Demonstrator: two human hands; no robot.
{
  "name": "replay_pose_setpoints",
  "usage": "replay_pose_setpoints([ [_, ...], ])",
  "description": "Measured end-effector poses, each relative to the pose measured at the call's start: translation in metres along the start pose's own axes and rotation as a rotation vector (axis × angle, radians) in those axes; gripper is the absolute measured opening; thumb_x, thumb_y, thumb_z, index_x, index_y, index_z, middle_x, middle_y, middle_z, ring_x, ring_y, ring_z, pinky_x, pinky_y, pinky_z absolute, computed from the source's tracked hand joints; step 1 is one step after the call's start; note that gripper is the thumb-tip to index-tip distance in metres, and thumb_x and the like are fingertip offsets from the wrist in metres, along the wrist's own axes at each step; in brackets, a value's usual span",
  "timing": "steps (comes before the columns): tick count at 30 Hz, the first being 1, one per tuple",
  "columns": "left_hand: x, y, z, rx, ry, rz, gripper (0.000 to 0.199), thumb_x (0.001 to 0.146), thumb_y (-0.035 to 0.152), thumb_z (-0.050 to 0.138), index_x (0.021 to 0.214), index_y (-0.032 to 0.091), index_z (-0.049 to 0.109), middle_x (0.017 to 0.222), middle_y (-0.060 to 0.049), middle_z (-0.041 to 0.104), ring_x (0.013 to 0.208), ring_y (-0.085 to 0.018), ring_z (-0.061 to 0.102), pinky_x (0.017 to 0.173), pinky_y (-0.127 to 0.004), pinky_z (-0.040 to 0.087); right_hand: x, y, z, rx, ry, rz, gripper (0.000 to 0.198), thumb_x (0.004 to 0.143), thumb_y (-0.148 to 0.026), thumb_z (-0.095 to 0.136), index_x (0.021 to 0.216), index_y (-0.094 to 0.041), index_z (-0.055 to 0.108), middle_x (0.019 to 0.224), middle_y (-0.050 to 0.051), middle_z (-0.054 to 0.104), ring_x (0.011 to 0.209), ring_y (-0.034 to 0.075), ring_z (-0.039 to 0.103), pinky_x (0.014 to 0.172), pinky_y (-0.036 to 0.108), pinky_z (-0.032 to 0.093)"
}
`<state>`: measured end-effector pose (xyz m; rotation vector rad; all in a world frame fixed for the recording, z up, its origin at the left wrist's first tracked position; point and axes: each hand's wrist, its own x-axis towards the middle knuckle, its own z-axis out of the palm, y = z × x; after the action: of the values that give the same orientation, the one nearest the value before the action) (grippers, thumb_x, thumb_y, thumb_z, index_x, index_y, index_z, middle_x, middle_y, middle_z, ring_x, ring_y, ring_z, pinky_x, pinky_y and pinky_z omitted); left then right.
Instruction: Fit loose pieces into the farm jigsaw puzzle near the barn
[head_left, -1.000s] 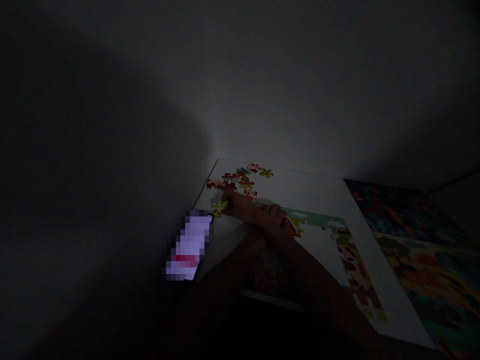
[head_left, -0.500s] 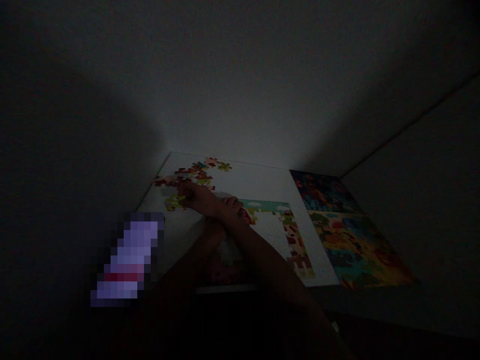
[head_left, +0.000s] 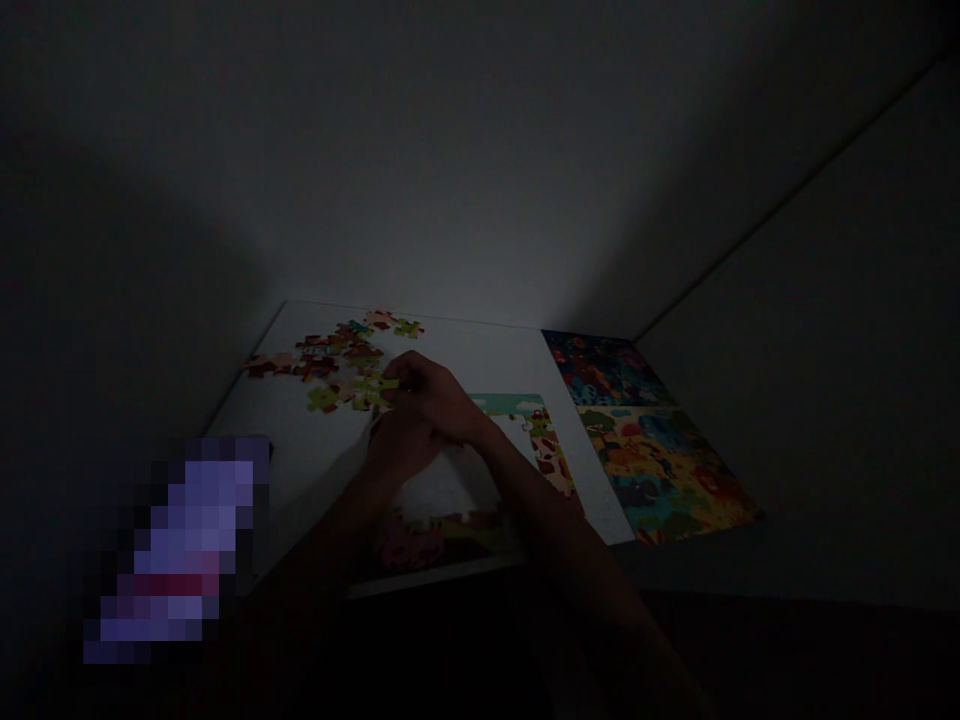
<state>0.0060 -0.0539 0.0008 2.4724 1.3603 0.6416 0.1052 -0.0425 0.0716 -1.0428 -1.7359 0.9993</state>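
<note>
In the dim head view my right hand [head_left: 435, 395] has its fingers pinched at a yellow-green puzzle piece [head_left: 388, 384], beside the loose pieces. My left hand [head_left: 405, 440] lies just below and partly behind it, over the left part of the puzzle; its fingers are mostly hidden. The partly assembled jigsaw puzzle [head_left: 551, 455] shows a sky strip along the top, a brown-and-white patch on the right and a pink figure at the bottom left. Several loose puzzle pieces [head_left: 337, 355] are heaped at the upper left of the white board.
The white board or tabletop [head_left: 480, 355] meets a pale wall at the back. To the right lie two colourful pictures, a dark blue one [head_left: 607, 370] and an animal scene [head_left: 667, 465]. A pixelated purple object [head_left: 199, 515] is at the left edge.
My right hand has drawn back from the heap toward the puzzle with the yellow-green piece. My left hand has shifted left beneath it. The view has turned slightly right.
</note>
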Motion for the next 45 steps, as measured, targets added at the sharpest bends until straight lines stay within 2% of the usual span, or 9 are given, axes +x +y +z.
replay_pose_setpoints([
  [3,0.000,0.007,-0.009,0.105,-0.069,0.012,0.032,0.093,0.034,0.045,0.108,0.016,0.067,0.100,-0.014,0.070,0.096,-0.032,0.065,0.092,-0.049,0.046,-0.020,-0.001,-0.029,0.039,0.037,0.058,0.020,0.076,-0.026,0.067,0.090,-0.020,0.055,0.084,-0.003,0.058,0.072,0.011,0.055,0.069,0.025,0.046],
  [5,-0.001,0.008,-0.011,0.151,-0.062,0.050,0.031,0.094,0.035,0.044,0.098,0.017,0.069,0.100,-0.015,0.069,0.102,-0.033,0.063,0.094,-0.050,0.044,-0.034,0.001,-0.048,0.076,0.074,0.110,0.023,0.074,-0.032,0.070,0.088,-0.021,0.054,0.079,-0.004,0.055,0.067,0.010,0.052,0.063,0.024,0.044],
  [9,-0.001,0.007,-0.012,0.130,0.009,0.105,0.027,0.092,0.032,0.049,0.109,0.019,0.066,0.123,-0.012,0.062,0.115,-0.031,0.055,0.098,-0.047,0.043,-0.060,0.014,-0.083,0.131,0.145,0.213,0.030,0.070,-0.039,0.075,0.082,-0.021,0.054,0.072,-0.005,0.053,0.063,0.010,0.050,0.059,0.024,0.041],
  [14,-0.001,0.007,-0.013,0.113,-0.014,0.120,0.029,0.093,0.035,0.050,0.113,0.021,0.064,0.125,-0.008,0.060,0.115,-0.028,0.053,0.098,-0.046,0.042,-0.083,0.033,-0.110,0.158,0.235,0.277,0.029,0.068,-0.038,0.077,0.080,-0.021,0.057,0.074,-0.003,0.056,0.065,0.011,0.052,0.061,0.025,0.041],
  [18,-0.001,0.005,-0.012,0.101,-0.039,0.121,0.030,0.090,0.039,0.053,0.114,0.024,0.064,0.128,-0.008,0.058,0.117,-0.029,0.052,0.100,-0.046,0.041,-0.089,0.044,-0.113,0.215,0.278,0.300,0.032,0.065,-0.040,0.078,0.078,-0.021,0.056,0.073,-0.004,0.056,0.063,0.010,0.050,0.060,0.025,0.041],
  [25,-0.001,0.006,-0.012,0.137,-0.063,0.153,0.033,0.088,0.046,0.058,0.115,0.027,0.063,0.128,-0.006,0.057,0.118,-0.027,0.050,0.102,-0.044,0.040,-0.092,0.050,-0.111,0.216,0.199,0.321,0.028,0.067,-0.038,0.076,0.079,-0.021,0.058,0.075,-0.003,0.057,0.068,0.011,0.051,0.064,0.025,0.042],
  [35,-0.002,0.006,-0.014,0.145,-0.095,0.170,0.037,0.087,0.047,0.060,0.118,0.027,0.064,0.131,-0.006,0.057,0.118,-0.028,0.051,0.102,-0.045,0.039,-0.096,0.062,-0.114,0.230,0.195,0.284,0.026,0.069,-0.033,0.075,0.082,-0.020,0.056,0.084,-0.002,0.057,0.076,0.012,0.054,0.072,0.026,0.044],
  [40,-0.002,0.006,-0.015,0.151,-0.121,0.169,0.041,0.085,0.050,0.061,0.119,0.026,0.063,0.132,-0.005,0.056,0.118,-0.029,0.050,0.103,-0.045,0.038,-0.098,0.068,-0.114,0.233,0.169,0.275,0.028,0.072,-0.029,0.073,0.094,-0.021,0.058,0.086,-0.002,0.057,0.075,0.012,0.055,0.068,0.025,0.044],
  [45,-0.002,0.008,-0.018,0.189,-0.106,0.185,0.042,0.085,0.052,0.061,0.118,0.025,0.063,0.130,-0.006,0.057,0.117,-0.030,0.050,0.101,-0.047,0.036,-0.099,0.066,-0.115,0.143,0.107,0.280,0.029,0.077,-0.031,0.070,0.103,-0.021,0.062,0.082,-0.002,0.059,0.072,0.012,0.055,0.065,0.025,0.043],
])
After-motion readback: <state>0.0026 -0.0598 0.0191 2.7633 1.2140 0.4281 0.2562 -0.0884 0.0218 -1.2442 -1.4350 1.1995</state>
